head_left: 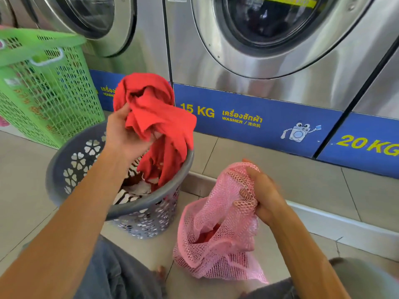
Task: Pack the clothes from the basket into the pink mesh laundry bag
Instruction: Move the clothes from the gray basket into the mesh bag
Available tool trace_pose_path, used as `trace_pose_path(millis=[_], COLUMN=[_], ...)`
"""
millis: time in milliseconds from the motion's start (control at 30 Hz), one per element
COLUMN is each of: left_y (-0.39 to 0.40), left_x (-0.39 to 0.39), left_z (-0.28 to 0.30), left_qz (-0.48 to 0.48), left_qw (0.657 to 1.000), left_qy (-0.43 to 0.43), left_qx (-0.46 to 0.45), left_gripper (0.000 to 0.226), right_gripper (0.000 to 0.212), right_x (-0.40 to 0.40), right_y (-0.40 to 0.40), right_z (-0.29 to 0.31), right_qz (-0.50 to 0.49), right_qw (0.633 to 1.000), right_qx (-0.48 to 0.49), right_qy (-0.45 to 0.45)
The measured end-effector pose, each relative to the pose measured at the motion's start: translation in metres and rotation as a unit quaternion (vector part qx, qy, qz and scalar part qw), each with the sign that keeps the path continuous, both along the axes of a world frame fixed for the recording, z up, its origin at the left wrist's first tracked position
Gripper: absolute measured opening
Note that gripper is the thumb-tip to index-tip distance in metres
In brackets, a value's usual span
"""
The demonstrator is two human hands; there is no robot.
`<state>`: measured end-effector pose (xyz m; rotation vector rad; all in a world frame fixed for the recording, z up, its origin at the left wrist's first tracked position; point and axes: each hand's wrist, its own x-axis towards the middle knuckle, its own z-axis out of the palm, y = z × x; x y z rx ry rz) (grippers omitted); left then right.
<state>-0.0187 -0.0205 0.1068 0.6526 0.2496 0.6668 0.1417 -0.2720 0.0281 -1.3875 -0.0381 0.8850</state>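
The left hand [123, 134] had its fingers curled into a bunched red garment [155, 117], thumb pressed on the near side of the cloth, holding it raised above the grey basket [64, 169] while the garment's lower end trailed down over the far rim and into the basket. The right hand [263, 190] gripped the gathered upper edge of the pink mesh laundry bag [216, 234], fingers closed tightly round the netting, so the bag hung from the fist with its mouth sagging open toward the left and its bottom resting on the tiled floor [280, 169]. Something red showed through the mesh inside the bag. In the basket, beneath the red cloth, lay black-and-white striped clothing [127, 196]. The basket stood just left of the bag, close but apart from it. A green plastic basket [47, 100] stood further left behind the grey one. Steel washing machines [280, 72] with blue bands marked 15 KG and 20 KG lined the back.
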Motion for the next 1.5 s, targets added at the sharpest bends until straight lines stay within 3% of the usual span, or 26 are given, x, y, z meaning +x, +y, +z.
trace_pose_path(millis=[33,133,200,233,300,333,367,433,500,567,633,767,833,1033,1133,1233,1300,1367,1500], left_y=[-0.005,-0.018,-0.029,-0.035,-0.043,-0.044,-0.047,-0.041,-0.036,-0.033,-0.035,-0.037,-0.037,-0.036,-0.04,-0.043,-0.047,-0.056,-0.067], left_x=[-0.001,0.008,0.016,0.02,0.029,0.032,0.033,0.036,0.035,0.034,0.03,0.025,0.023,0.003,-0.008,-0.003,0.008,0.017,0.018], left_z=[0.003,-0.003,-0.015,-0.025,-0.043,-0.051,-0.054,-0.059,-0.063,-0.068,-0.067,-0.056,-0.052,0.004,0.019,0.009,-0.006,-0.02,-0.035], left_qz=[-0.01,-0.08,-0.133,-0.149,-0.113,-0.073,-0.048,-0.028,-0.083,-0.187,-0.236,-0.159,-0.133,-0.056,-0.053,-0.076,-0.075,-0.018,-0.099], left_qw=[0.999,0.98,0.945,0.91,0.769,0.705,0.678,0.684,0.694,0.741,0.777,0.773,0.793,0.92,0.945,0.941,0.902,0.811,0.598], left_qy=[0.011,0.149,0.262,0.327,0.485,0.539,0.563,0.575,0.561,0.51,0.477,0.517,0.507,0.345,0.277,0.286,0.348,0.445,0.562], left_qx=[0.032,0.105,0.142,0.209,0.402,0.455,0.471,0.448,0.444,0.394,0.335,0.332,0.311,0.179,0.163,0.164,0.243,0.379,0.563], left_gripper=[0.026,0.035,0.022,0.016,0.014,0.018,0.022,0.034,0.057,0.075,0.066,0.028,0.015,0.023,0.04,0.045,0.044,0.035,0.068], right_gripper=[0.039,0.039,0.038,0.038,0.038,0.038,0.037,0.035,0.035,0.035,0.035,0.03,0.025,0.026,0.03,0.024,0.02,0.02,0.02], right_x=[0.0,0.004,0.005,0.005,0.005,0.004,0.004,0.004,0.006,0.007,0.007,0.008,0.006,0.005,0.004,0.004,0.003,0.003,0.003], right_y=[-0.001,-0.006,-0.01,-0.011,-0.012,-0.012,-0.013,-0.014,-0.016,-0.018,-0.018,-0.011,-0.006,-0.003,-0.003,-0.003,-0.003,-0.002,-0.005], right_z=[0.001,0.001,0.002,0.002,0.003,0.003,0.003,0.004,0.004,0.004,0.005,0.006,0.006,0.005,0.005,0.005,0.006,0.006,0.005], right_qz=[0.0,-0.008,-0.01,-0.011,-0.014,-0.015,-0.017,-0.026,-0.026,-0.024,-0.023,-0.036,-0.039,-0.033,-0.043,-0.046,-0.039,-0.034,-0.023], right_qw=[1.0,1.0,1.0,1.0,1.0,1.0,1.0,1.0,0.999,0.999,1.0,0.999,0.999,0.999,0.999,0.999,0.999,0.999,1.0], right_qx=[0.003,0.015,0.017,0.016,0.012,0.01,0.01,0.015,0.018,0.018,0.017,0.007,0.001,-0.006,-0.008,-0.005,-0.002,-0.004,-0.007], right_qy=[-0.001,0.001,0.001,0.0,-0.004,-0.003,0.001,0.009,0.013,0.012,0.009,0.015,0.015,0.016,0.016,0.013,0.009,0.004,-0.003])
